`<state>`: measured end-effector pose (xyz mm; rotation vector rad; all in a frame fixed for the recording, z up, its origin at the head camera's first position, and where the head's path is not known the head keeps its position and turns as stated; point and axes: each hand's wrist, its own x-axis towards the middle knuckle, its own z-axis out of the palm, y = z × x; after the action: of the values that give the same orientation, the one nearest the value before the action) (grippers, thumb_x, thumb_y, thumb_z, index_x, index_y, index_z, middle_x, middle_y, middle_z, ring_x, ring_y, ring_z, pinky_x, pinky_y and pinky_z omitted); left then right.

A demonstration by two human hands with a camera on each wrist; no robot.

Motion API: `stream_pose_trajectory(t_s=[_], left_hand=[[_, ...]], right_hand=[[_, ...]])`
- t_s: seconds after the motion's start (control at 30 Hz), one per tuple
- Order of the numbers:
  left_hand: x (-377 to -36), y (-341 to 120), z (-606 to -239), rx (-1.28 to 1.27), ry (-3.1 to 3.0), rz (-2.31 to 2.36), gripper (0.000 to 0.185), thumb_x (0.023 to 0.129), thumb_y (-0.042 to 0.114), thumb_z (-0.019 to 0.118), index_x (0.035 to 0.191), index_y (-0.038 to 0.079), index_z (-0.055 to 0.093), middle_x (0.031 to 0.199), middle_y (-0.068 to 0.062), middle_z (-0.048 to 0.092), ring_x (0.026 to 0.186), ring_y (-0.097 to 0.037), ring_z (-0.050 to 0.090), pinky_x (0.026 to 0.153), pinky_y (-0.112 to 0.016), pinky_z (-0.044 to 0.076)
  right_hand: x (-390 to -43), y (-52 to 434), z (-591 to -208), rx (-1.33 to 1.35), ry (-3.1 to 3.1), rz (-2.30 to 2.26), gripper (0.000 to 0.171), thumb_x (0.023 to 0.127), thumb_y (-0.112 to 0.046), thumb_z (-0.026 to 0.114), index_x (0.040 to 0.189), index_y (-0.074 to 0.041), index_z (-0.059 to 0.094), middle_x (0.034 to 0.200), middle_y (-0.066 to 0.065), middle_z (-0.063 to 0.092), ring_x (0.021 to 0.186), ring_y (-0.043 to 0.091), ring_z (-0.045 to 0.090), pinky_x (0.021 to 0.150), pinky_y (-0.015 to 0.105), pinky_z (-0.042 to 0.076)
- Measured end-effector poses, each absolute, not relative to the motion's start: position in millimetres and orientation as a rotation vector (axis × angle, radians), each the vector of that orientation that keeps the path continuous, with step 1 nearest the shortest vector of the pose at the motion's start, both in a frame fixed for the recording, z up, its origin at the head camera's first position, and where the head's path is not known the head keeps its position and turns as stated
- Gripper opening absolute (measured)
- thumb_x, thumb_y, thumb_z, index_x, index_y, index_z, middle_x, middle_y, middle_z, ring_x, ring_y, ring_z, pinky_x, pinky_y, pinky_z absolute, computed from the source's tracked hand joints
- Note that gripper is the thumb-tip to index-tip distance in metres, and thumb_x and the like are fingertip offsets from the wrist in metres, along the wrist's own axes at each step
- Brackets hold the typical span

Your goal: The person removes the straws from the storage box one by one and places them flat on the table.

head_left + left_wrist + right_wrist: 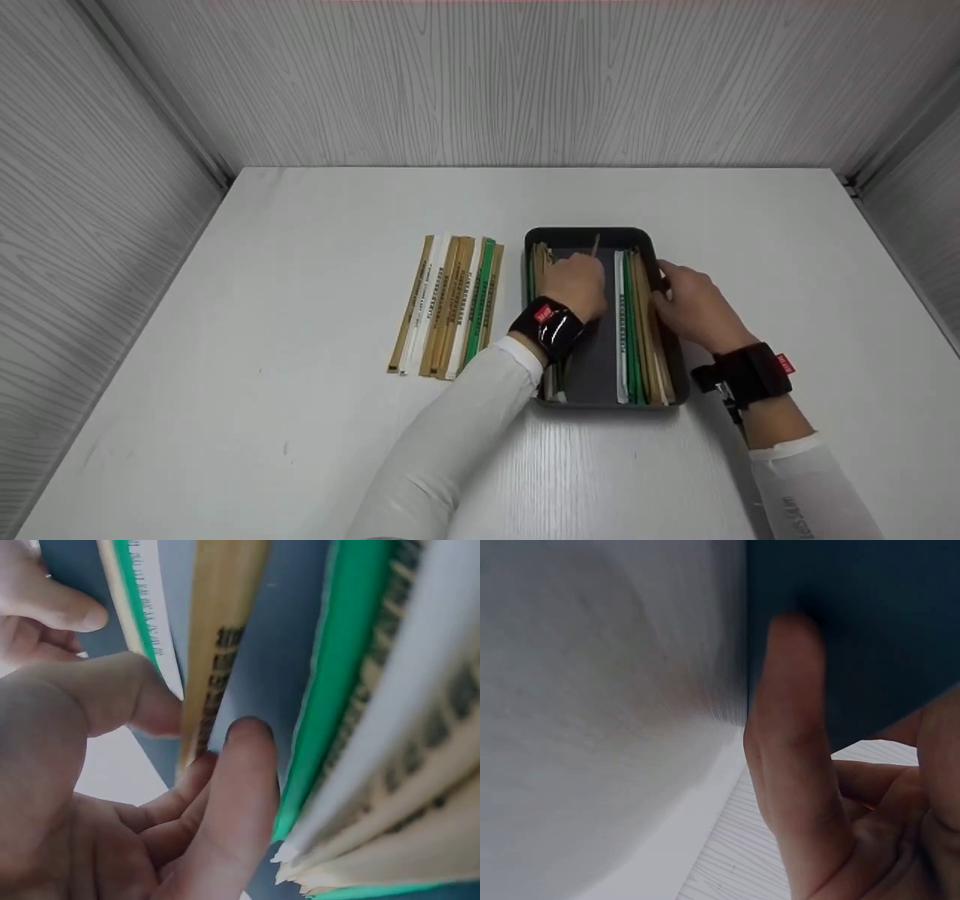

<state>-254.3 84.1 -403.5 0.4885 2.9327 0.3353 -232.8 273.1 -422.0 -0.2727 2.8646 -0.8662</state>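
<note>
Inside the dark grey tray point(596, 367), my left hand point(576, 289) pinches a narrow brown paper packet point(214, 645) printed with dark characters. Its tip point(596, 244) shows past the knuckles in the head view. White, green and brown packets point(637, 330) lie lengthwise along the tray's right side. Another group point(390, 727) lines the left side, partly hidden by my left hand and wrist in the head view. My right hand point(696, 304) grips the tray's right wall, thumb at the rim and fingers against the outside point(791, 690).
Left of the tray, a row of brown, white and green paper packets point(450, 307) lies side by side on the white table point(300, 420). Grey wood-grain panels point(487, 82) enclose the table at the back and both sides.
</note>
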Motion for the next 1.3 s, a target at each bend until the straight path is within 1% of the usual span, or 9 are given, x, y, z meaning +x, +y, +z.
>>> stream_pose_trajectory(t_s=[0.1, 0.2, 0.37, 0.5, 0.6, 0.77, 0.97, 1.13, 1.3], left_hand=[[-254, 83, -397, 0.443, 2.931, 0.471, 0.025, 0.096, 0.012, 0.064, 0.073, 0.014, 0.056, 0.083, -0.001, 0.064, 0.064, -0.014, 0.06, 0.053, -0.03, 0.052], [-252, 80, -385, 0.423, 2.927, 0.59, 0.006, 0.098, 0.012, 0.062, 0.093, 0.008, 0.062, 0.086, -0.005, 0.067, 0.066, -0.018, 0.064, 0.054, -0.032, 0.054], [-245, 68, -358, 0.501, 2.948, 0.709, 0.029, 0.101, 0.013, 0.058, 0.125, -0.004, 0.059, 0.09, -0.011, 0.071, 0.064, -0.019, 0.066, 0.051, -0.031, 0.052], [-240, 46, -337, 0.592, 2.959, 0.818, 0.02, 0.103, 0.005, 0.05, 0.119, -0.004, 0.058, 0.083, -0.01, 0.068, 0.056, -0.016, 0.058, 0.045, -0.027, 0.046], [-239, 22, -325, 0.589, 2.96, 0.901, 0.01, 0.105, 0.004, 0.047, 0.108, 0.002, 0.057, 0.082, -0.008, 0.066, 0.056, -0.015, 0.058, 0.046, -0.027, 0.048], [-246, -26, -322, 0.43, 3.003, 0.926, 0.018, 0.107, 0.015, 0.058, 0.12, 0.003, 0.06, 0.097, -0.01, 0.072, 0.069, -0.019, 0.067, 0.056, -0.031, 0.054], [-256, -90, -341, 0.23, 3.071, 0.845, 0.027, 0.1, 0.018, 0.071, 0.12, 0.002, 0.063, 0.104, -0.017, 0.074, 0.077, -0.028, 0.068, 0.064, -0.041, 0.054], [-259, -133, -367, 0.116, 3.073, 0.798, 0.028, 0.099, 0.016, 0.071, 0.117, -0.004, 0.063, 0.102, -0.022, 0.073, 0.078, -0.032, 0.069, 0.064, -0.044, 0.054], [-259, -158, -394, 0.03, 3.024, 0.751, 0.029, 0.099, 0.015, 0.069, 0.117, -0.007, 0.064, 0.105, -0.025, 0.072, 0.084, -0.037, 0.07, 0.068, -0.047, 0.056]], right_hand=[[-233, 273, -422, -0.267, 2.864, -0.863, 0.051, 0.104, -0.006, 0.049, 0.151, 0.012, 0.04, 0.118, 0.03, 0.064, 0.091, 0.033, 0.065, 0.07, 0.041, 0.057], [-234, 273, -423, -0.268, 2.873, -0.85, 0.051, 0.104, -0.006, 0.049, 0.15, 0.013, 0.04, 0.117, 0.03, 0.063, 0.091, 0.033, 0.065, 0.07, 0.042, 0.057], [-234, 272, -423, -0.265, 2.874, -0.843, 0.051, 0.104, -0.006, 0.049, 0.15, 0.013, 0.04, 0.118, 0.03, 0.064, 0.092, 0.033, 0.064, 0.071, 0.042, 0.056], [-234, 272, -422, -0.251, 2.861, -0.851, 0.051, 0.104, -0.006, 0.049, 0.151, 0.013, 0.039, 0.118, 0.03, 0.063, 0.092, 0.033, 0.064, 0.07, 0.04, 0.056], [-233, 273, -422, -0.249, 2.861, -0.85, 0.053, 0.105, -0.007, 0.049, 0.152, 0.013, 0.037, 0.12, 0.031, 0.063, 0.094, 0.034, 0.064, 0.072, 0.042, 0.057], [-229, 275, -422, -0.266, 2.888, -0.828, 0.054, 0.105, -0.007, 0.048, 0.152, 0.014, 0.036, 0.125, 0.034, 0.061, 0.103, 0.04, 0.064, 0.082, 0.051, 0.057], [-228, 276, -422, -0.282, 2.894, -0.836, 0.052, 0.104, -0.007, 0.049, 0.151, 0.013, 0.039, 0.122, 0.033, 0.063, 0.1, 0.038, 0.064, 0.08, 0.05, 0.056], [-228, 276, -422, -0.3, 2.903, -0.844, 0.051, 0.104, -0.007, 0.05, 0.15, 0.013, 0.041, 0.115, 0.029, 0.065, 0.092, 0.033, 0.063, 0.073, 0.044, 0.055], [-228, 275, -423, -0.303, 2.905, -0.844, 0.051, 0.104, -0.006, 0.05, 0.15, 0.013, 0.04, 0.116, 0.03, 0.065, 0.095, 0.034, 0.064, 0.077, 0.047, 0.055]])
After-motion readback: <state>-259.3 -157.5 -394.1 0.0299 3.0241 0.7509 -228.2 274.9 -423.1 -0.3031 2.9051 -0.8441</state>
